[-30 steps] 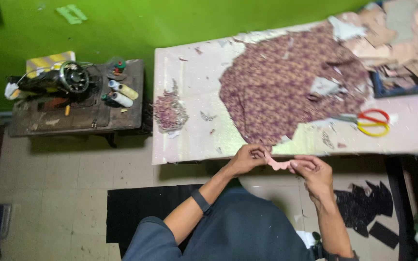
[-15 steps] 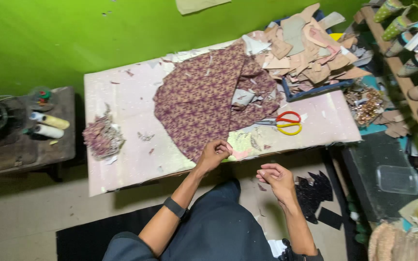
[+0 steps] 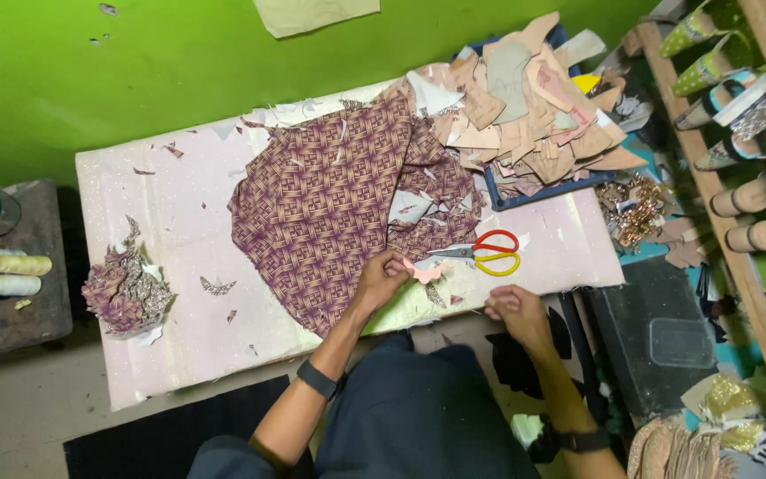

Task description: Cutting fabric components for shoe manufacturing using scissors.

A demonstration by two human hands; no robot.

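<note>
Pink cut-out (image 3: 425, 270) now in left hand (image 3: 381, 277) grip, right hand (image 3: 511, 308) newly loose, empty.

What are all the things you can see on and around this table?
patterned cloth: one, maroon and tan, spread mid-table
scissors: one, red and yellow handles, right of cloth
pink cut-out: one, at left fingers
cardboard patterns: a pile, tan, in blue tray
scrap heap: one, maroon, table's left edge
thread spools: two, cream, far left
left hand: holds the cut-out on the cloth
right hand: at the table's front edge
</note>
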